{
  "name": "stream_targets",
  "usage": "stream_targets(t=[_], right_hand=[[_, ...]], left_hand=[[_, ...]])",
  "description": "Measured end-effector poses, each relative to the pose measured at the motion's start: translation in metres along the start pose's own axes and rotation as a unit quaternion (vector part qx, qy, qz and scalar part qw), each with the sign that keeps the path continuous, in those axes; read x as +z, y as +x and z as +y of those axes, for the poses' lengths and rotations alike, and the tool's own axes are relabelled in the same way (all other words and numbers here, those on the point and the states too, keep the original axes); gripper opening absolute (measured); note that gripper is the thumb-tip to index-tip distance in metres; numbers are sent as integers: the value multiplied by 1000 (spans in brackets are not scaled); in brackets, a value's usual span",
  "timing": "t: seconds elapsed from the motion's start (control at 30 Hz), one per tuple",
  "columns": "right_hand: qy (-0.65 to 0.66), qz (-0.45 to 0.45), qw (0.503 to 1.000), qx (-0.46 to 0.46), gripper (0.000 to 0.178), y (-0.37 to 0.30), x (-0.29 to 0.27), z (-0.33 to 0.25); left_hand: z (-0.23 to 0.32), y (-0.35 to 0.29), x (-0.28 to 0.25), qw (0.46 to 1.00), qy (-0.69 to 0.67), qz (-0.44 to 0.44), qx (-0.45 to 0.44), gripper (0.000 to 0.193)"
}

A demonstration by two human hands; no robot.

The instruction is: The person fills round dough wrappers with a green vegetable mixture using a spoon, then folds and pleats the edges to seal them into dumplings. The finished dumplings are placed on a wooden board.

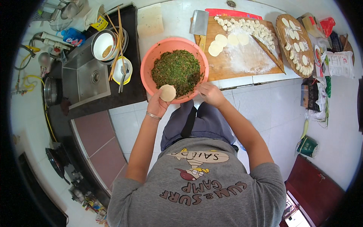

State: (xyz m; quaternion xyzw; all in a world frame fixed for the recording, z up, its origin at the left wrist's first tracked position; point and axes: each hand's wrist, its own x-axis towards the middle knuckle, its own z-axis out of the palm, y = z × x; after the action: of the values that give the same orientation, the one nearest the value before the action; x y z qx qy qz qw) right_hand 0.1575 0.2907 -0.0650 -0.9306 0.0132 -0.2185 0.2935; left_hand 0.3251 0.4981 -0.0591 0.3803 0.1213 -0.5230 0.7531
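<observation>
My left hand (158, 105) holds a round dumpling wrapper (167, 93) at the near left rim of a pink basin (145, 62). Chopped green filling (176, 70) is heaped inside the basin. At the near right rim, the fingers of my right hand (212, 94) are drawn together over the edge of the filling; whatever they grip is hidden or too small to make out. Right of the basin, a wooden board (221, 70) carries flat wrappers (218, 46), many small dough pieces (249, 28), flour and a slim rolling pin (266, 53).
A cleaver (199, 23) lies behind the basin, beside the board. At the far right, a round tray (280, 29) bears wrappers and folded dumplings. Left of the basin stand bowls (104, 44) with chopsticks (120, 28) and a yellow-rimmed bowl (127, 77), next to a steel sink (81, 85).
</observation>
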Motion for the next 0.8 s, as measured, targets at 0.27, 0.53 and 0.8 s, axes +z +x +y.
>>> stream_targets(t=[0.27,0.53,0.8], right_hand=[[76,-5,992,99,9,1,6,-9],[200,37,961,188,18,-7,13,-4],[395,93,773,488,26,2,38,6]], left_hand=[[-8,3,-13,1000,-6,15,7,34],[-9,0,-15,999,-8,42,24,35],[-2,-5,-13,997,8,55,45,35]])
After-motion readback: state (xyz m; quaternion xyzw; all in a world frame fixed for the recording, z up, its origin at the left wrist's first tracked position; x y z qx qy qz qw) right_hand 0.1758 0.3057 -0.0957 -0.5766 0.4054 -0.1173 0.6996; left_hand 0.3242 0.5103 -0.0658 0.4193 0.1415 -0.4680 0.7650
